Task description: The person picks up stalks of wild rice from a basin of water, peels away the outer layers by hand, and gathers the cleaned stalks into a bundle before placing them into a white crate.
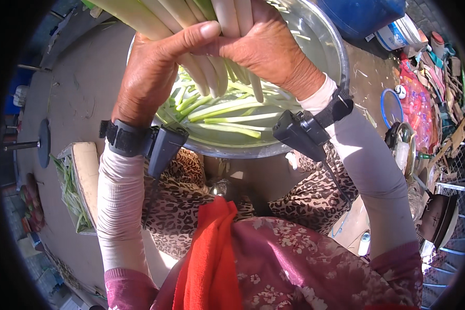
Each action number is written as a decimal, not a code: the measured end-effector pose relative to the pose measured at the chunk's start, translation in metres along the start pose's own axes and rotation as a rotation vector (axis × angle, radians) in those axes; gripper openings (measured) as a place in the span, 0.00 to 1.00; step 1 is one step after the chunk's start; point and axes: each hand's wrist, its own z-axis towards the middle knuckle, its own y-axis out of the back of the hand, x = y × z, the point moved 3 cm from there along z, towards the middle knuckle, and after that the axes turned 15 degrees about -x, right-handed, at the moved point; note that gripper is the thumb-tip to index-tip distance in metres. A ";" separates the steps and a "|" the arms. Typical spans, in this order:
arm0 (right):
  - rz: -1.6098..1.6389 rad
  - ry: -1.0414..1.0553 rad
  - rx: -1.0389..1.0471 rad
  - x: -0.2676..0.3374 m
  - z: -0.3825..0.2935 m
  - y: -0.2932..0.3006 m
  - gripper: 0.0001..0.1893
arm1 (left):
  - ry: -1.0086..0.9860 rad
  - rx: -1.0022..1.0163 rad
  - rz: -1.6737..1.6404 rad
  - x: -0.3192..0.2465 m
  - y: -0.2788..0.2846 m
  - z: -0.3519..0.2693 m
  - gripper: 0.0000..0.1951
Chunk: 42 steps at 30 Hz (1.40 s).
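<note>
A bundle of thick white-and-green scallion stalks (170, 17) is raised over a large metal basin (232, 150). My left hand (155, 69) wraps it from the left, thumb across the front of the stalks. From the right, my right hand (267, 50) grips the same bundle, and the two hands meet around it. The pale lower ends hang below my hands; the upper part runs out of the top of the view. Beneath, loose cut scallion pieces (232, 110) lie in the basin in what looks like water.
On the left stands a box of green trimmings (77, 193) with a pale edge. A blue drum (364, 15) and a white bucket (399, 33) are at upper right. Farther right are a red net bag of plastic bottles (418, 108) and a blue-rimmed hoop (391, 108).
</note>
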 end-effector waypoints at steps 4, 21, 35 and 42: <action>0.210 0.023 0.040 -0.010 0.001 -0.002 0.34 | 0.048 0.072 0.006 0.009 0.009 0.008 0.23; 0.275 -0.110 0.027 -0.013 -0.003 0.001 0.31 | 0.053 0.093 0.036 0.013 0.005 0.009 0.21; 0.175 -0.159 0.009 -0.011 -0.008 0.006 0.29 | 0.067 0.069 0.028 0.010 -0.008 0.002 0.23; 0.206 -0.185 0.014 -0.011 -0.008 0.008 0.31 | 0.076 0.078 0.038 0.011 -0.009 0.002 0.24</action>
